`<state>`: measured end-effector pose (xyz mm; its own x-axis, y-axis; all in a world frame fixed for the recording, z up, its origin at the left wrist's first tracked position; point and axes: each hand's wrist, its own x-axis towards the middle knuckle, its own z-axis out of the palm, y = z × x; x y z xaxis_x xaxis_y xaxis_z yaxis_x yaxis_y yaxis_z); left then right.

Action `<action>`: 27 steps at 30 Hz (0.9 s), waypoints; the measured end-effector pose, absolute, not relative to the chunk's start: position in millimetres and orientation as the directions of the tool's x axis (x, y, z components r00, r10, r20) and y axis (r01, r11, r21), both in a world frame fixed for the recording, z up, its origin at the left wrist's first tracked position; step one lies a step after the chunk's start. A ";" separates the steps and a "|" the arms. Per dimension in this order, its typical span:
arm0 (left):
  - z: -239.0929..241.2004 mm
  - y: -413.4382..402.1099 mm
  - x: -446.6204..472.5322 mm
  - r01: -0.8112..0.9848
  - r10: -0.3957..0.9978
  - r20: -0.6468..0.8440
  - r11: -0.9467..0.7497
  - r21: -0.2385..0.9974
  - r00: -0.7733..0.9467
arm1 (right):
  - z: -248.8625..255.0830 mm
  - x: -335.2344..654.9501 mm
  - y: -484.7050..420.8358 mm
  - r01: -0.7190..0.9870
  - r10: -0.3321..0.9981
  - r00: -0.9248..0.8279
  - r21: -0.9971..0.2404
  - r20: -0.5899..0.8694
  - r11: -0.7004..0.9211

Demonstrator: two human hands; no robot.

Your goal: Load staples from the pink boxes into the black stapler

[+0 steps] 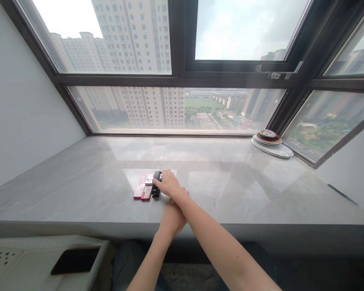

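Note:
On the grey stone windowsill, a black stapler [155, 190] lies lengthwise away from me. My right hand [168, 182] reaches across to it, with thumb and fingers closed around its upper part. Close against the stapler's left side sit several small flat red-and-white boxes [146, 192], one of them [149, 179] on top at the far end. My left hand [172, 216] is under my right wrist near the sill's front, its fingers mostly hidden by the right forearm. Whether it holds anything does not show.
A stack of plates [273, 150] stands in the far right corner by the window frame [176, 81]. Below the sill's front edge, at the lower left, is a white perforated plastic piece [21, 258] with a dark phone-like slab [75, 260] on it.

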<state>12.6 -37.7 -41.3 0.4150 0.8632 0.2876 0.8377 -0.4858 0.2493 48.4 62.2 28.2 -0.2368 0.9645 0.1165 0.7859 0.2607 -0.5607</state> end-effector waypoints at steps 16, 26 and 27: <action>-22.2 -34.3 31.3 0.877 0.891 0.334 -0.401 0.264 0.307 | 10.8 184.3 19.2 0.805 0.946 -0.010 -0.558 0.323 0.199; -33.8 -17.1 36.6 0.904 0.907 0.327 -0.353 0.243 0.266 | 5.7 188.5 40.6 0.309 0.851 0.469 -0.947 0.238 0.094; -35.5 -16.7 37.0 0.905 0.908 0.329 -0.348 0.246 0.260 | 2.1 198.8 42.2 0.158 0.847 0.501 -0.981 0.179 0.114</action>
